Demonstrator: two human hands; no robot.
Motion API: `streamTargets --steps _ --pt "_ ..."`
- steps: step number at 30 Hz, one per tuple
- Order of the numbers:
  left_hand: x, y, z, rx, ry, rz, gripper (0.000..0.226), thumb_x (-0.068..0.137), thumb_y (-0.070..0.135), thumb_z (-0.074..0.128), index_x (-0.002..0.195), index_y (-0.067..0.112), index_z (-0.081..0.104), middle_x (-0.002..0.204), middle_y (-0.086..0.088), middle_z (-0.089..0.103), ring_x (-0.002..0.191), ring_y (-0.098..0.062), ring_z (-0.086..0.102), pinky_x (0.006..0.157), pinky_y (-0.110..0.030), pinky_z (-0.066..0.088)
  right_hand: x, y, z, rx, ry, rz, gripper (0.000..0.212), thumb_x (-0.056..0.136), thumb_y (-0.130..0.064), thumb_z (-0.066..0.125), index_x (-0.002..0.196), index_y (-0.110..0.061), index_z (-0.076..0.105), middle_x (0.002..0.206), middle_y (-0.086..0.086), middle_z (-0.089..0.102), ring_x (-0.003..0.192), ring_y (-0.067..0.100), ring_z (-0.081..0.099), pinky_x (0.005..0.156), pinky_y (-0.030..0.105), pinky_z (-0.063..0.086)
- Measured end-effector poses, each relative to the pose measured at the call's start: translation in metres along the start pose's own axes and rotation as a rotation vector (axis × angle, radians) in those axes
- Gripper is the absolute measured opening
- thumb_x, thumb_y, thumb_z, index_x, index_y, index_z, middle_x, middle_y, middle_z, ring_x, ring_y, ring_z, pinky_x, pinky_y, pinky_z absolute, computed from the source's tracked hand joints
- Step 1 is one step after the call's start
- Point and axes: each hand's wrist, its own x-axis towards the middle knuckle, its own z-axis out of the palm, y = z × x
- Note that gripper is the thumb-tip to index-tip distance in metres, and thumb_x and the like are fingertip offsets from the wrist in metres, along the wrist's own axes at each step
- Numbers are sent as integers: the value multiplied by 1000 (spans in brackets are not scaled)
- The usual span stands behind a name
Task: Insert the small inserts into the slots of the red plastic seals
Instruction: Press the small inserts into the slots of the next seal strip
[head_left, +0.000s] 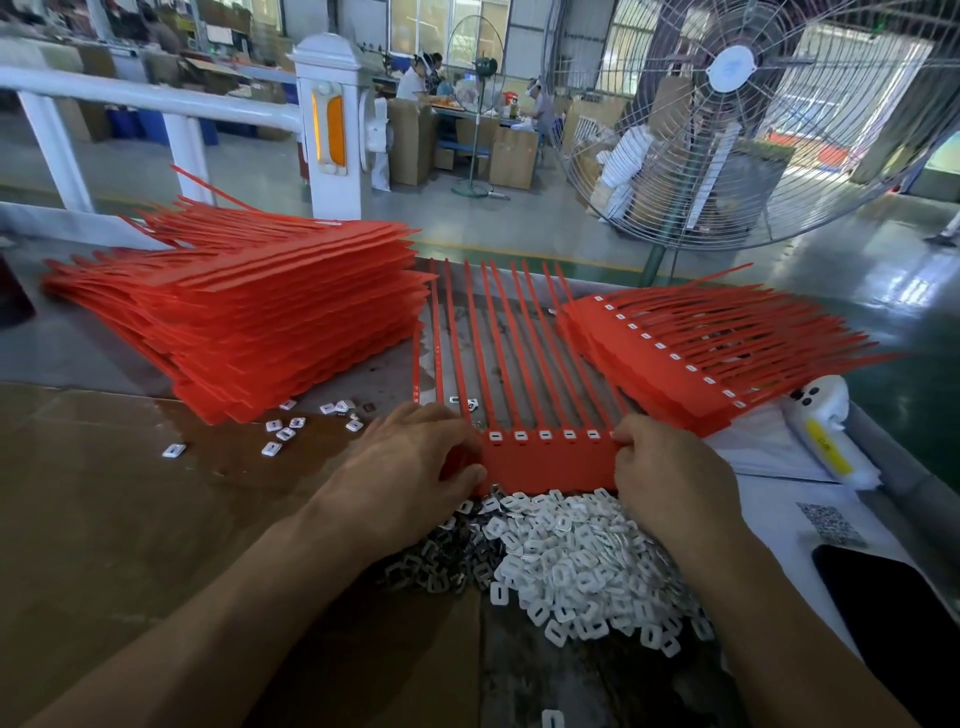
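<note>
A red seal strip (550, 465) lies flat in front of me, its long tails fanning away. Several white inserts sit in its row of slots (545, 434). My left hand (415, 462) grips the strip's left end, thumb curled over its near edge. My right hand (662, 467) pinches the right end at the slot row, fingers curled; whether it holds an insert is hidden. A heap of loose white inserts (576, 566) lies just below the strip, between my forearms, with darker metal clips (436, 561) at its left.
A tall stack of red seals (260, 317) stands at the left. A fanned stack with inserts fitted (691, 358) lies at the right. Stray inserts (283, 428) dot the cardboard. A black phone (893, 618) and a white bagged item (826, 431) sit at right. A big fan (753, 119) stands behind.
</note>
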Motion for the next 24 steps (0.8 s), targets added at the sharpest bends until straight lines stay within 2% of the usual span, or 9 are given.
streamTargets --steps 2,4,7,12,17,24 --pt "0 -1 0 2 3 7 23 95 52 56 115 42 62 123 24 53 116 -2 40 105 -34 39 -2 1 -1 95 -3 59 32 98 -18 46 122 -26 66 115 3 72 104 29 65 84 40 52" --pt "1 -2 0 13 -6 7 25 95 52 56 117 41 62 125 23 53 118 -2 40 106 -33 38 -2 2 -2 141 9 97 32 99 -18 46 126 -24 63 118 4 71 109 30 64 88 41 51" --pt "1 -3 0 11 -20 5 26 95 53 55 117 42 61 126 24 52 120 -2 40 107 -34 38 -3 3 -4 183 27 107 32 100 -17 47 127 -25 60 118 3 71 108 29 64 87 41 50" --pt "2 -3 0 19 -13 7 25 95 52 56 118 42 62 126 23 52 121 -4 40 107 -34 38 -5 1 -5 197 26 73 31 101 -17 48 119 -30 69 118 -3 73 109 24 65 89 40 52" --pt "1 -3 -1 22 -20 12 26 95 54 56 118 42 61 126 23 52 121 -5 41 106 -37 40 -4 0 -6 178 13 67 34 101 -17 47 120 -29 72 119 -3 73 107 22 65 87 40 54" --pt "0 -4 0 26 -15 14 27 95 54 56 118 42 60 126 23 52 119 -4 40 105 -36 39 0 0 -4 176 -18 83 29 98 -18 50 113 -30 73 105 -3 74 94 22 65 79 38 53"
